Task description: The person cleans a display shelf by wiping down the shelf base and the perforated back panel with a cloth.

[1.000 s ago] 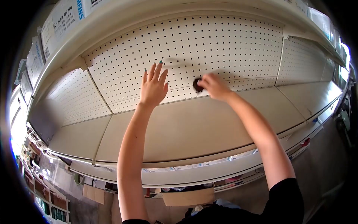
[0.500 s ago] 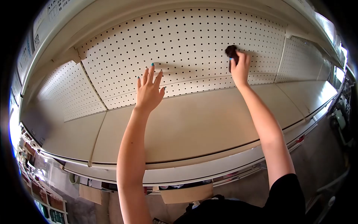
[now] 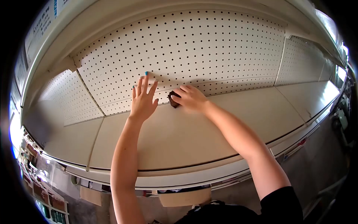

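A crumpled dark brown cloth (image 3: 173, 100) is bunched in my right hand (image 3: 191, 99), its fingers closed around it. That hand is low, where the perforated back panel (image 3: 209, 48) meets the beige shelf (image 3: 194, 130). To its left is my left hand (image 3: 143, 102), fingers spread and pointing up in front of the panel. It holds nothing; its fingertips are at the panel, though I cannot tell how firmly they touch.
An upper shelf (image 3: 74, 33) overhangs the panel, with printed boxes (image 3: 39, 28) on it at the left. Neighbouring shelf bays continue on both sides. Below the front edge are an open cardboard box (image 3: 185, 197) and the floor (image 3: 309, 164).
My right hand has moved with the cloth down and left, from high on the panel to its bottom edge. My left hand has shifted slightly down and left, still spread.
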Motion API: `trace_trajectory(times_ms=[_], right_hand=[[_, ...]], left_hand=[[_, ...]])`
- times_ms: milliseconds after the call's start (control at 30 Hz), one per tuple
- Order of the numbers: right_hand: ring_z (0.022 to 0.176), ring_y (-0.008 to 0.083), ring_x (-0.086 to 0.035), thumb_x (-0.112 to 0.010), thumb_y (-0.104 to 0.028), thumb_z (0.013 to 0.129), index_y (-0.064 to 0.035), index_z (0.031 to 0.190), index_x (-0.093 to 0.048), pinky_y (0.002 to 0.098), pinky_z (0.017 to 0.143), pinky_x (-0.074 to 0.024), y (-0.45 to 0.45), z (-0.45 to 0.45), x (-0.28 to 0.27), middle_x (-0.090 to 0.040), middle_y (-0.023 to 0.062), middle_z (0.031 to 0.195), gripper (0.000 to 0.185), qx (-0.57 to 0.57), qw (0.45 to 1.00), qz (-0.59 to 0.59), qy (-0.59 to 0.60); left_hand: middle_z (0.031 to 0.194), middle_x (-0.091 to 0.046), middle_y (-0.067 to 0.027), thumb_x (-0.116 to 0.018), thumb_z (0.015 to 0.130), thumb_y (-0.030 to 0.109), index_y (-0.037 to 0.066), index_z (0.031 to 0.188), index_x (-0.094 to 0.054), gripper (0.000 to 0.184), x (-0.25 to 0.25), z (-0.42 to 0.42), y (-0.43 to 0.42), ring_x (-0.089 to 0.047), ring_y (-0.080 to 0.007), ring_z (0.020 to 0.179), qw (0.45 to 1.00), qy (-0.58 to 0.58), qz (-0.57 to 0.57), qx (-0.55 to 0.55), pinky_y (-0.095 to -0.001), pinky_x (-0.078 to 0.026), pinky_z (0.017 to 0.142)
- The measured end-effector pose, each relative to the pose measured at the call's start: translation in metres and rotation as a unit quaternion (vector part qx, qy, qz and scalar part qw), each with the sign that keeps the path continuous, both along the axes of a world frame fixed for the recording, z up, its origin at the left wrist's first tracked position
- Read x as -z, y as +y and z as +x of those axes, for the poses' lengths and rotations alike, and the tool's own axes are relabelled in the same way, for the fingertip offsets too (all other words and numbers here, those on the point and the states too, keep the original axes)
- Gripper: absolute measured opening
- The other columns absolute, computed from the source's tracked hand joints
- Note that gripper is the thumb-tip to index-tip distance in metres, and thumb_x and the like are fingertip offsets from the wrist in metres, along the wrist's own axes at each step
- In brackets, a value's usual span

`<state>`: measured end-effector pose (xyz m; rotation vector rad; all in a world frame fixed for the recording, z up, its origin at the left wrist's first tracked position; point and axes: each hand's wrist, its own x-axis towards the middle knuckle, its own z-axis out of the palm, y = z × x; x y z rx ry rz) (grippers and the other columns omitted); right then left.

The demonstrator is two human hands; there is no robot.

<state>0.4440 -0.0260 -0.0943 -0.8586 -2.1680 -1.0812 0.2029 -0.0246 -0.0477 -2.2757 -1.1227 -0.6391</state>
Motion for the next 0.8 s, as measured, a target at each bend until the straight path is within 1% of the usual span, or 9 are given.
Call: trace_trajectory(times_ms=[67,100,200,300,400,533,600,700,800], right_hand=[[0.085,0.0307,-0.056,-0.057,-0.035,0.087,-0.0039,0.086,-0.059,0.0425,0.076,-0.0431,-0.007,0.002,-0.015,-0.058,0.0115,0.088,0.031,-0.048,0.997,0.062,0.027],[0.085,0.0283,-0.057,-0.058,-0.033,0.088,-0.0047,0.088,-0.06,0.0392,0.075,-0.0444,-0.039,0.0,-0.056,-0.058,0.0135,0.084,0.028,0.031,0.898,-0.298,0.323],[0.088,0.028,-0.056,-0.06,-0.024,0.088,-0.0069,0.097,-0.059,0.038,0.075,-0.0458,-0.03,0.038,-0.069,-0.057,0.0116,0.087,0.019,-0.048,0.849,-0.056,0.523],[0.093,0.0315,-0.053,-0.064,-0.012,0.084,-0.0089,0.11,-0.058,0.0411,0.079,-0.0463,-0.023,0.099,-0.065,-0.053,0.0129,0.098,0.027,0.122,0.876,0.209,0.417],[0.095,0.0332,-0.051,-0.067,-0.003,0.077,-0.0113,0.113,-0.058,0.0437,0.081,-0.0455,-0.025,0.103,-0.064,-0.051,0.0129,0.102,0.038,0.122,0.833,0.199,0.502],[0.096,0.0314,-0.052,-0.066,0.004,0.071,-0.0103,0.112,-0.06,0.0402,0.081,-0.0456,-0.021,0.068,-0.052,-0.052,0.0123,0.104,0.044,0.065,0.902,0.18,0.386],[0.096,0.0307,-0.053,-0.068,0.006,0.065,-0.0145,0.11,-0.063,0.0394,0.079,-0.0472,-0.022,0.041,-0.042,-0.053,0.0086,0.104,0.05,0.022,0.94,0.071,0.333],[0.085,0.0241,-0.057,-0.059,-0.026,0.088,-0.0031,0.099,-0.059,0.0344,0.07,-0.0472,-0.013,0.011,-0.024,-0.055,0.0086,0.096,0.026,-0.009,0.959,-0.079,0.271],[0.085,0.024,-0.056,-0.058,-0.03,0.088,-0.0029,0.092,-0.06,0.0385,0.072,-0.0465,-0.015,-0.005,-0.018,-0.057,0.0094,0.096,0.028,-0.048,0.987,-0.058,0.144]], left_hand=[[0.154,-0.011,-0.0119,-0.065,0.083,0.024,0.019,0.142,-0.037,0.066,0.001,-0.003,0.0,-0.015,-0.0336,0.141,1.0,0.007,-0.004,-0.003,-0.0566,-0.027,0.108],[0.154,-0.011,-0.0116,-0.065,0.083,0.024,0.02,0.142,-0.036,0.066,0.001,-0.004,0.0,-0.016,-0.0337,0.141,1.0,0.01,-0.007,-0.005,-0.0569,-0.027,0.107],[0.154,-0.011,-0.0103,-0.065,0.083,0.024,0.021,0.143,-0.035,0.066,-0.001,-0.003,-0.004,-0.015,-0.0331,0.141,1.0,0.007,-0.019,-0.01,-0.0572,-0.026,0.108],[0.155,-0.01,-0.0083,-0.065,0.083,0.025,0.024,0.144,-0.033,0.069,0.0,-0.003,-0.004,-0.014,-0.0327,0.141,0.999,0.016,-0.019,-0.027,-0.056,-0.028,0.107],[0.155,-0.009,-0.0087,-0.065,0.083,0.026,0.024,0.144,-0.032,0.069,-0.001,-0.002,-0.005,-0.014,-0.033,0.142,0.999,0.023,-0.021,-0.037,-0.0567,-0.027,0.108],[0.155,-0.009,-0.0095,-0.065,0.083,0.026,0.024,0.145,-0.032,0.07,-0.001,-0.001,-0.005,-0.013,-0.0334,0.142,0.998,0.026,-0.028,-0.043,-0.057,-0.026,0.108],[0.155,-0.009,-0.0101,-0.065,0.083,0.026,0.023,0.145,-0.032,0.07,0.0,0.0,-0.004,-0.013,-0.0334,0.142,0.998,0.024,-0.029,-0.043,-0.0574,-0.026,0.108],[0.154,-0.01,-0.0107,-0.066,0.083,0.026,0.023,0.144,-0.032,0.07,0.0,-0.002,-0.005,-0.014,-0.0333,0.141,0.998,0.031,-0.02,-0.042,-0.058,-0.026,0.107],[0.155,-0.008,-0.0103,-0.065,0.083,0.027,0.022,0.144,-0.033,0.069,-0.002,-0.002,-0.008,-0.013,-0.0325,0.142,0.998,0.03,-0.037,-0.04,-0.0598,-0.025,0.107]])
